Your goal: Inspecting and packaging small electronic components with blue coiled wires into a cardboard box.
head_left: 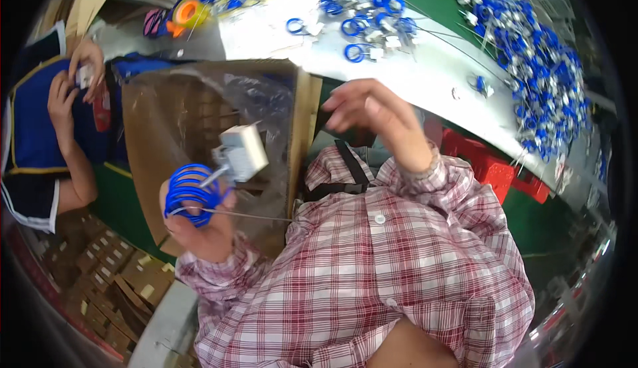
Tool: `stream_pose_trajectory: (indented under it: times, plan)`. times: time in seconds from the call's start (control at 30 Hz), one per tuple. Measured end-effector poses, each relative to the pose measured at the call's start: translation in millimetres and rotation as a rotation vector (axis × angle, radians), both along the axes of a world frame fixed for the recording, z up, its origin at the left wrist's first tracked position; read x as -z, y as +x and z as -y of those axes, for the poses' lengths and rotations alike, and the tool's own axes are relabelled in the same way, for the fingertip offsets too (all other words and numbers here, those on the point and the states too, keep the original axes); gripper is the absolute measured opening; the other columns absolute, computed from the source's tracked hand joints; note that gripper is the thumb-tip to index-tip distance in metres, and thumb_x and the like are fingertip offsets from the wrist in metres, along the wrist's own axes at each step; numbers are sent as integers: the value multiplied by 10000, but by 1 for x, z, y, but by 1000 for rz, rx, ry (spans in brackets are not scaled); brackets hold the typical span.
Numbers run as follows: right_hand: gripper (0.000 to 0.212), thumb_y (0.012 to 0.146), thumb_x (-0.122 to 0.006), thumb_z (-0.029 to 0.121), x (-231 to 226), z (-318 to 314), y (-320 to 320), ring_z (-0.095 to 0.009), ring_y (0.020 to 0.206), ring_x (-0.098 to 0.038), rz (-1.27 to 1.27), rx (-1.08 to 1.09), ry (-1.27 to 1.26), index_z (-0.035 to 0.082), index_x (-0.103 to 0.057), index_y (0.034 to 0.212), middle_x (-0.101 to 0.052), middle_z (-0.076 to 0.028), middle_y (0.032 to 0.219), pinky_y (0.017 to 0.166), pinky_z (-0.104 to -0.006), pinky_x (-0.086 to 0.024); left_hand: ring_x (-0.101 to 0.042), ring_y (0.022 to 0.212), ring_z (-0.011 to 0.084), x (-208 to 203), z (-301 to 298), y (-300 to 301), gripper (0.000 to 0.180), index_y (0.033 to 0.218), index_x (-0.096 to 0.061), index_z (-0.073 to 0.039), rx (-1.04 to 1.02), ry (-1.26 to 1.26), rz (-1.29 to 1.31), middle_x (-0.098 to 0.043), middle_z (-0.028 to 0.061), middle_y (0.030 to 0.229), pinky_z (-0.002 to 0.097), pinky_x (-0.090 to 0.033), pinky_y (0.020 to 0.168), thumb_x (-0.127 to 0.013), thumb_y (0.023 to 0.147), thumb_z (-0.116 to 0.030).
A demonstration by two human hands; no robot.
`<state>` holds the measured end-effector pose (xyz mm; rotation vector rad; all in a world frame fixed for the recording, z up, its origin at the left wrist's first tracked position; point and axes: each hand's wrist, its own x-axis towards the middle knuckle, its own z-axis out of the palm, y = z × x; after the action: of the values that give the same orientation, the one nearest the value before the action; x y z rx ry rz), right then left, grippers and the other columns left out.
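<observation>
My left hand [207,240] is closed around a coil of blue cable [193,192], in front of the open cardboard carton [147,128]. A white box-shaped part [244,155], blurred, sticks up from the coil on a metal stem. One thin grey wire runs from the coil toward my shirt. Clear plastic film [262,95] lines the carton, and brown pieces lie inside it. Raised between the carton and the table edge, my right hand [389,122] has loosely bent fingers, apart, with nothing seen in them.
Blue coils with white parts lie heaped on the pale table [266,45]; a larger pile [551,82] is at right. Orange tape [186,12] sits at far left. A co-worker's hands [70,85] hold a small white part. A red stool [488,168] stands below the table.
</observation>
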<state>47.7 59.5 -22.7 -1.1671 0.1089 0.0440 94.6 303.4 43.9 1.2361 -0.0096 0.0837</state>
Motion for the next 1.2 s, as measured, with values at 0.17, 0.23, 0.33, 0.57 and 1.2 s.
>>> stream_pose_trajectory:
  times: [0.17,0.23,0.33,0.57,1.2]
  plan:
    - [649,917,-258,550,-30,3,-31,-273,717,-620,23,-26,289,58,-231,1338,-549,-227,1028,640,-328,-515,-505,597,182,15,93,4,608,945,-438,31,450,35,-39,-516,93,728,350,-436,510,-577,799,-542]
    - [647,919,-246,552,-34,14,-45,-272,705,-618,-30,118,339,62,-229,1341,-555,-218,1021,616,-321,-514,-513,611,195,13,120,6,559,946,-463,28,627,-83,-35,-524,94,733,346,-434,520,-603,800,-493]
    - [638,921,-244,554,-47,34,-69,-244,689,-609,-16,264,491,52,-280,1312,-567,-193,989,615,-302,-507,-525,635,219,3,160,12,409,922,-516,9,896,154,553,-532,93,754,342,-432,545,-647,781,-352]
    - [552,909,-296,541,-78,56,-91,-117,646,-496,-56,603,390,42,-495,1038,-532,-60,769,587,-207,-387,-549,822,215,-44,202,-19,288,934,-626,-74,1300,577,1416,-572,59,960,340,-447,679,-643,679,-206]
    - [357,927,-435,101,-55,43,-102,-124,1049,-497,-136,575,549,37,-430,1278,-505,-66,1177,833,-245,-439,-550,896,238,-11,217,2,233,957,-608,-12,1213,461,1051,-544,162,1054,312,-463,737,-675,735,-31]
